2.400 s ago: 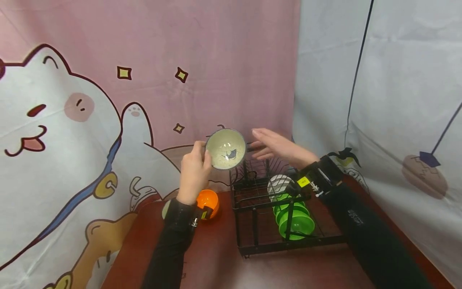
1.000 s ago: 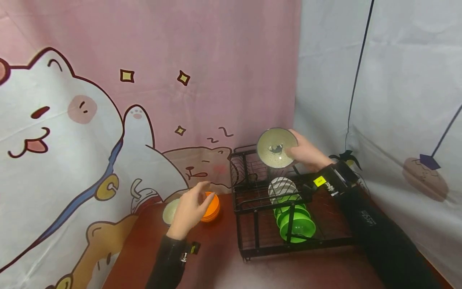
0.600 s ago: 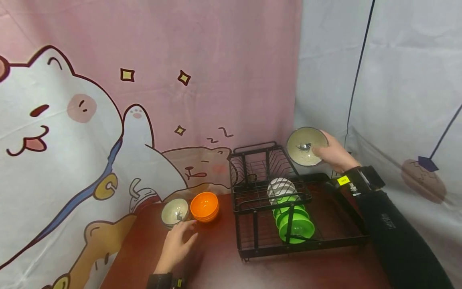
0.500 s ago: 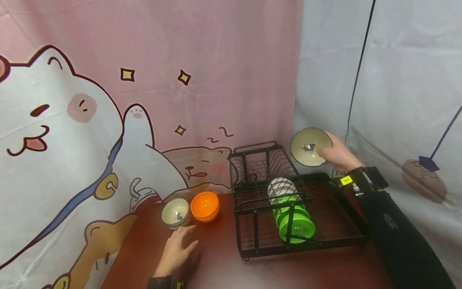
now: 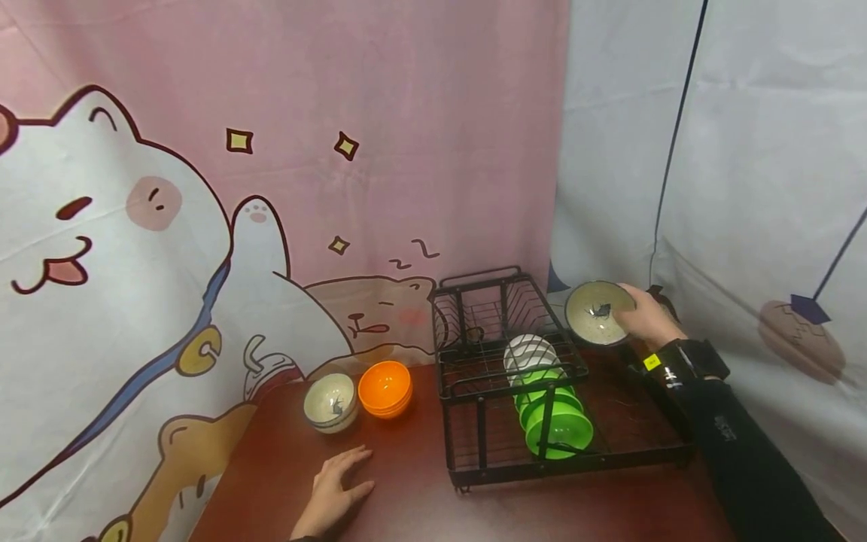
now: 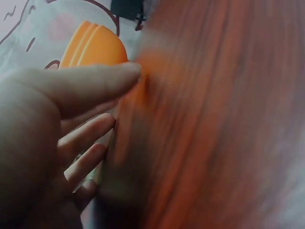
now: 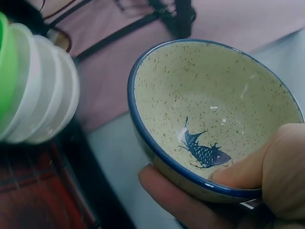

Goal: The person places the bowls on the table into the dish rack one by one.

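Observation:
My right hand [image 5: 646, 315] holds a cream speckled bowl [image 5: 596, 320] above the back right of the black dish rack [image 5: 474, 473]. In the right wrist view the thumb lies inside the bowl [image 7: 209, 95], by a blue fish drawing, with fingers beneath its blue rim. My left hand [image 5: 333, 489] rests on the table with relaxed fingers and holds nothing. Just beyond it are stacked cream bowls [image 5: 330, 406] and stacked orange bowls [image 5: 384, 388]. In the left wrist view, the left hand [image 6: 52, 109] partly covers the orange bowls [image 6: 97, 45].
Green bowls [image 5: 558, 429] and white bowls [image 5: 528, 354] stand on edge in a row on the rack's lower level, under its upper wire shelf [image 5: 508, 369]. Printed cloth [image 5: 406, 113] hangs behind the reddish-brown table [image 5: 400, 497].
The cream bowl has passed from my left hand to my right, moved right past the rack's upper shelf and dropped lower. My left hand has come down to the table.

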Action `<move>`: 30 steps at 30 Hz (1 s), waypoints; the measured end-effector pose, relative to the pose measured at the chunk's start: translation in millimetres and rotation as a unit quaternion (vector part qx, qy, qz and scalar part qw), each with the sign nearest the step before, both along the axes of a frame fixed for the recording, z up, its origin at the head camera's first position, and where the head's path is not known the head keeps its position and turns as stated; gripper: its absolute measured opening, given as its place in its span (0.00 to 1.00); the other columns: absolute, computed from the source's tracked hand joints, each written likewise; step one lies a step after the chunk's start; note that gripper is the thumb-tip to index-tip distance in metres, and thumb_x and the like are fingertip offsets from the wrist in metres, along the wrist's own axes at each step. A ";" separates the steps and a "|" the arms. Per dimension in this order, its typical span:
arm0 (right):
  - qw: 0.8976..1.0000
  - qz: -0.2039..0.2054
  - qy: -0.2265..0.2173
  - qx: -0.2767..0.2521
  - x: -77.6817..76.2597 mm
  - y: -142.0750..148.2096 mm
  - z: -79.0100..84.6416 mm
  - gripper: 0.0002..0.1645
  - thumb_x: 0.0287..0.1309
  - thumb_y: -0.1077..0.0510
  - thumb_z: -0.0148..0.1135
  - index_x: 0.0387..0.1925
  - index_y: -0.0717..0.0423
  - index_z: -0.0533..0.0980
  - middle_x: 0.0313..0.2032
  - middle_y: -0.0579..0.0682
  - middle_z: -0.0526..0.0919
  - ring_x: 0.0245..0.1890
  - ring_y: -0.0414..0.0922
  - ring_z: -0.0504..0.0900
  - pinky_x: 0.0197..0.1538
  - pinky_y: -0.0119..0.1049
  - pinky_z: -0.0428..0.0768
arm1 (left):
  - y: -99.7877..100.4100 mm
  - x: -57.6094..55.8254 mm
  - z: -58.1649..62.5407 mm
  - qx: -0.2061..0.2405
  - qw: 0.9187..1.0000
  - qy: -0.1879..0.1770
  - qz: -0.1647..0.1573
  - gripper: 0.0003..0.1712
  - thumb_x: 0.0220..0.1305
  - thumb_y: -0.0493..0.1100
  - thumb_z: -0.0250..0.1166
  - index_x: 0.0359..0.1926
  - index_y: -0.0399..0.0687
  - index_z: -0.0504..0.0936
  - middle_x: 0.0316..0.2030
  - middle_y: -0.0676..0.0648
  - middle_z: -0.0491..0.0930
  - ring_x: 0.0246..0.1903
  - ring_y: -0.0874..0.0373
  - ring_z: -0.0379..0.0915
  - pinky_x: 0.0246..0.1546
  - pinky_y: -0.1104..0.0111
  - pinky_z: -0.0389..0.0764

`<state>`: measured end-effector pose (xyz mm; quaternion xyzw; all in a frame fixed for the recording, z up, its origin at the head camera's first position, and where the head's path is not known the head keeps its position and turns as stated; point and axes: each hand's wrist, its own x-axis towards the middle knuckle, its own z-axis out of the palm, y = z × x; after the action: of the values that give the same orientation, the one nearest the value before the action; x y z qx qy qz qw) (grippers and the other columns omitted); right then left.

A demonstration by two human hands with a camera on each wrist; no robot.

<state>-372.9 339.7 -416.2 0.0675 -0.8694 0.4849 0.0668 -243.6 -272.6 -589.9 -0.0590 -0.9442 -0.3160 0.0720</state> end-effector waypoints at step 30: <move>0.853 0.041 0.244 0.460 -37.1 -16.5 -68.1 0.43 0.47 0.83 0.65 0.63 0.48 0.78 0.57 0.65 0.78 0.22 0.54 0.78 0.23 0.49 0.78 | -2.0 2.2 -2.3 0.020 1.000 -0.016 0.002 0.29 0.55 0.51 0.79 0.60 0.64 0.85 0.68 0.53 0.79 0.68 0.47 0.68 0.64 0.47 0.61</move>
<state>-410.0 323.2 -484.3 0.2424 -0.9453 -0.0003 0.2185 -241.3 -274.6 -592.2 -0.0505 -0.9388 -0.3355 0.0587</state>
